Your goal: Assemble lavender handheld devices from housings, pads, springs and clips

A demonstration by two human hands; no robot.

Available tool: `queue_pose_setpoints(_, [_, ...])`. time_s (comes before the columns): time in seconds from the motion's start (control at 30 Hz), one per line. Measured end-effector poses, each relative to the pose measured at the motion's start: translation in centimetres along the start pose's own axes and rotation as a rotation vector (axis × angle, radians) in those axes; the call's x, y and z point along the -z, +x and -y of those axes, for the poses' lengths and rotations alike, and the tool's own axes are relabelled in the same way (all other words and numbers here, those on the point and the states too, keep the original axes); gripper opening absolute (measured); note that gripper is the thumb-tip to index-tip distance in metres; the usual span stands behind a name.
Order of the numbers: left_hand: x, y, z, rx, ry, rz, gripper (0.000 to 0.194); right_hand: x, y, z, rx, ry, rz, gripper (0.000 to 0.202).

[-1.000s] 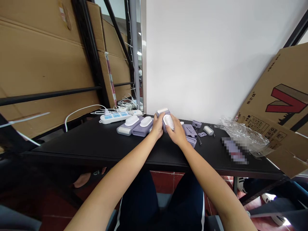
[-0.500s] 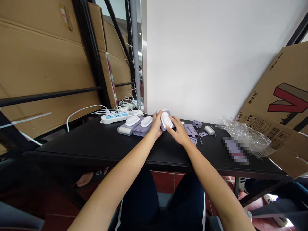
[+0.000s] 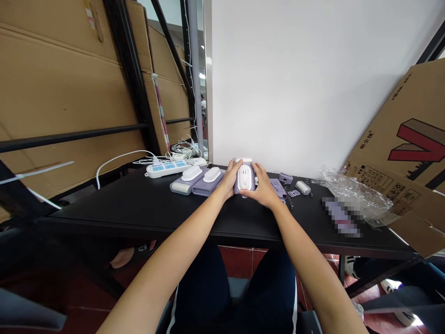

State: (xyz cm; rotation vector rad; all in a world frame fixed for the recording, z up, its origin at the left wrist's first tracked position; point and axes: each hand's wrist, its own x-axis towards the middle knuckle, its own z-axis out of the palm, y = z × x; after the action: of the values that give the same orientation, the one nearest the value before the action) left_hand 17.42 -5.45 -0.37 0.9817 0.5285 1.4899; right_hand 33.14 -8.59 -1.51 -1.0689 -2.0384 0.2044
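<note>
Between my hands, a purple case [image 3: 252, 172] stands upright, with a white oval piece [image 3: 245, 177] on its face. My left hand [image 3: 230, 179] grips the left side of the case. Around its right side and lower edge, my right hand [image 3: 263, 188] is closed, the thumb at the bottom of the white oval. Two similar purple cases with white ovals [image 3: 192, 174] [image 3: 212, 175] lie left of my hands. Right of them are a purple part [image 3: 277, 185], a small purple block [image 3: 286, 177], a white cylinder [image 3: 302, 187] and small dark springs [image 3: 289, 203].
A white power strip [image 3: 167, 169] with cables lies at the back left of the black table [image 3: 139, 206]. Crumpled clear plastic [image 3: 361, 192] and a blurred purple item [image 3: 340, 217] lie at the right, beside a large cardboard box [image 3: 399, 162]. A white panel [image 3: 278, 83] rises behind.
The held case has turned more upright and shifted slightly right, its white oval now facing me. My right hand has moved from the oval's face to the case's right side.
</note>
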Motion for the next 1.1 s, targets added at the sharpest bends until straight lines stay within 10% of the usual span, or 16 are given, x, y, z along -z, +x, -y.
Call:
queue_pose_setpoints(0.53, [0.2, 0.5, 0.9, -0.003, -0.051, -0.035, 0.047, 0.6, 0.1, 0.7, -0.077, 0.047, -0.031, 0.102])
queue_pose_setpoints(0.9, [0.6, 1.7, -0.3, -0.183, -0.315, -0.339, 0.034, -0.6, -0.2, 1.0, -0.166, 0.157, 0.065, 0.080])
queue_pose_setpoints(1.1, [0.7, 1.5, -0.3, -0.132, -0.340, -0.242, 0.034, -0.4, 0.5, 0.6, -0.196, 0.419, -0.149, 0.067])
